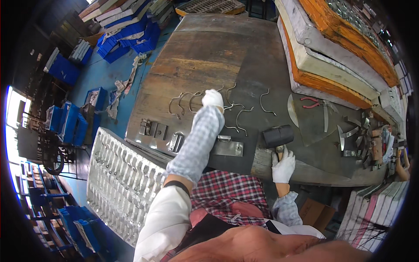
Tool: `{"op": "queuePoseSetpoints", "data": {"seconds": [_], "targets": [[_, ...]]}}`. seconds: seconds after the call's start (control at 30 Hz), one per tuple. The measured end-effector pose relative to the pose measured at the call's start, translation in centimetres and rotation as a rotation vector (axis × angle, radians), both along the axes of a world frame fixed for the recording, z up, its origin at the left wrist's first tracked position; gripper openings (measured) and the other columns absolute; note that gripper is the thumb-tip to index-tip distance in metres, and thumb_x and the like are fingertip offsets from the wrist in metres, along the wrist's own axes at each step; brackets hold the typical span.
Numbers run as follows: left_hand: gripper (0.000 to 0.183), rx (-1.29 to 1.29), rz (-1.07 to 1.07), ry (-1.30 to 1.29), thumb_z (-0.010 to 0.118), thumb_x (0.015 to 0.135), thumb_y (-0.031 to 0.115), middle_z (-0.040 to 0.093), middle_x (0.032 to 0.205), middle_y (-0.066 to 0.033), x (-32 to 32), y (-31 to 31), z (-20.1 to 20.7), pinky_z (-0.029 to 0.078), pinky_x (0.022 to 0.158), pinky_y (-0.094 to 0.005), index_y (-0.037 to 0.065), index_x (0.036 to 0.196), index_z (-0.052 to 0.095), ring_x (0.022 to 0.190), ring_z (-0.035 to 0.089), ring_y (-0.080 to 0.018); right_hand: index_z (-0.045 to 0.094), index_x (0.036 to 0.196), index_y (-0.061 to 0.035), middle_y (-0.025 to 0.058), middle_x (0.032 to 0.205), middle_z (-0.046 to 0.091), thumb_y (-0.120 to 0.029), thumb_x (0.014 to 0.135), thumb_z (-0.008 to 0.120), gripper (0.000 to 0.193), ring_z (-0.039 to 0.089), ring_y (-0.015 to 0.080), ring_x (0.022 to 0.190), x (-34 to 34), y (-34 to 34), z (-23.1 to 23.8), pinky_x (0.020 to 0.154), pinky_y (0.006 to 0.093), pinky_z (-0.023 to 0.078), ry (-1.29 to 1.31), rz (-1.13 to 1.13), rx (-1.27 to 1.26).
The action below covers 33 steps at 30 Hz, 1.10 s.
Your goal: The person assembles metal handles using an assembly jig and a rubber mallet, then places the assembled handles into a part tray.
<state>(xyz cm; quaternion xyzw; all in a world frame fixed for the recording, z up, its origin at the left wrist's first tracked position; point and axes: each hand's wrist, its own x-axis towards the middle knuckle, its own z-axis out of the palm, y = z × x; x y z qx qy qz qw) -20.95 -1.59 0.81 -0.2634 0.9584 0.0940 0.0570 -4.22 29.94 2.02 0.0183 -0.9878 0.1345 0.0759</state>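
My left hand (212, 98), in a white glove, reaches across the table with its fingers closed on a curved metal rod (190, 103); the fingertips are partly hidden. More bent rods lie around it: one at the left (173, 105), one nearer me (238, 118) and one apart at the right (263, 101). My right hand (283, 167), also gloved in white, is wrapped round the handle of a mallet (278, 136) near the table's front edge. The mallet's black head rests on the table. Between my hands lies a flat metal plate fixture (230, 148).
Metal blocks (153, 129) sit at the table's (200, 48) left front. Red-handled pliers (310, 103), curved metal strips (341, 136) and scrap pieces lie at the right. Tall stacked trays (327, 65) border the right side. A tray of metal parts (122, 183) leans at the left front.
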Motion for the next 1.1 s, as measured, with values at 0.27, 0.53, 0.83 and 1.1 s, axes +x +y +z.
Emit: {"op": "queuePoseSetpoints", "data": {"seconds": [0.27,0.53,0.83,1.1], "targets": [[0.039,0.546,-0.084,0.537,0.063,0.082,0.035,0.066,0.079,-0.0191,8.0,-4.0,8.7,0.049,0.067,-0.0353,-0.002,0.096,0.063,0.071,0.064,-0.0280,0.053,0.113,-0.0037,0.0109,0.072,0.058,-0.025,0.083,0.064,0.039,0.059,0.0297,0.061,-2.4,3.1,-3.4,0.055,0.0411,0.049,-0.075,0.112,-0.239],[0.016,0.326,-0.323,0.326,0.062,0.081,0.018,0.062,0.073,-0.0209,24.0,3.6,0.2,0.050,0.062,-0.0444,0.005,0.090,0.066,0.069,0.061,-0.0380,0.059,0.089,-0.0068,-0.0039,0.060,0.048,-0.031,0.089,0.060,0.024,0.037,0.0035,0.040,-2.8,-5.8,11.7,0.034,0.0224,0.026,-0.993,-0.081,-1.211],[0.026,0.412,-0.234,0.296,0.061,0.086,0.030,0.062,0.070,-0.0193,24.4,2.3,1.8,0.049,0.057,-0.0430,0.005,0.083,0.066,0.064,0.061,-0.0378,0.066,0.092,-0.0068,0.0114,0.079,0.066,-0.020,0.074,0.064,0.022,0.063,0.0310,0.070,-1.9,0.3,10.5,0.063,0.0390,0.050,-0.045,0.764,-0.064],[0.043,1.802,0.417,0.326,0.055,0.092,0.044,0.060,0.062,-0.0057,24.7,5.5,6.7,0.031,0.034,-0.0218,0.005,0.076,0.056,0.037,0.047,-0.0097,0.064,0.099,-0.0095,0.0090,0.102,0.063,-0.023,0.073,0.068,0.030,0.064,0.0288,0.084,2.5,-9.2,7.6,0.072,0.0391,0.052,-0.280,0.851,-0.317]]}}
